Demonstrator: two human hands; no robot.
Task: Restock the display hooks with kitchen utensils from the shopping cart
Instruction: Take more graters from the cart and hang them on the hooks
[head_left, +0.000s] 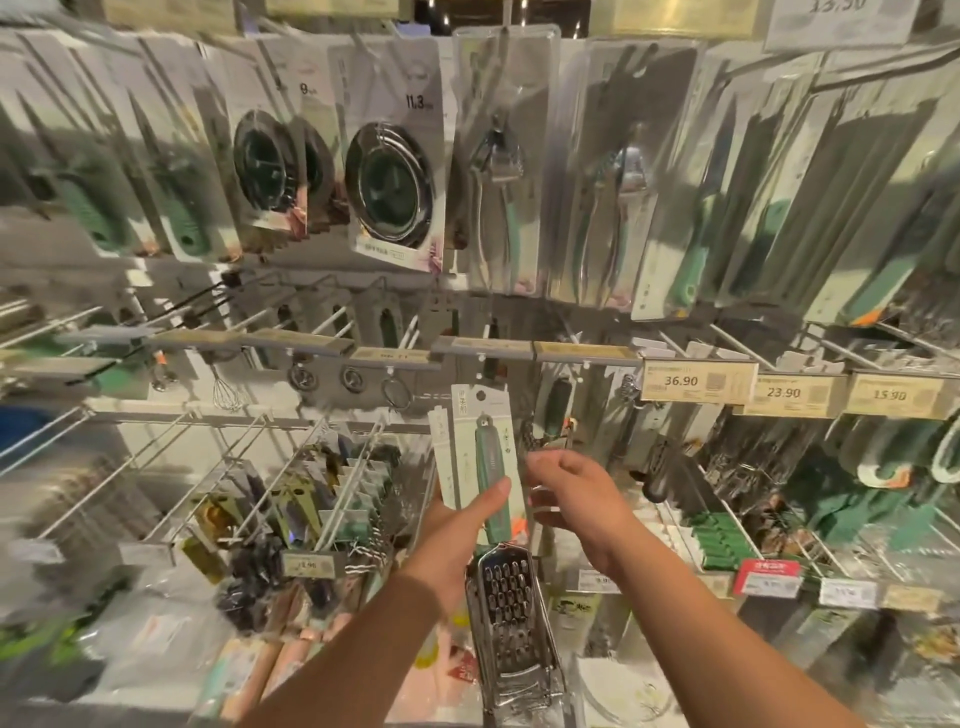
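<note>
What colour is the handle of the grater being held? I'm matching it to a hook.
Green, seen in the head view: the grater handle against its pale card.

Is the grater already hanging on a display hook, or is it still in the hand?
Still in hand. The left hand holds the grater by its card, thumb across the green handle; the card's top hole sits below the hook rail, on no hook.

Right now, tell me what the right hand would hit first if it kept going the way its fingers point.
Probably the carded grater held by the left hand: the right hand points left at its card edge, a small gap apart. Depth is uncertain.
</note>
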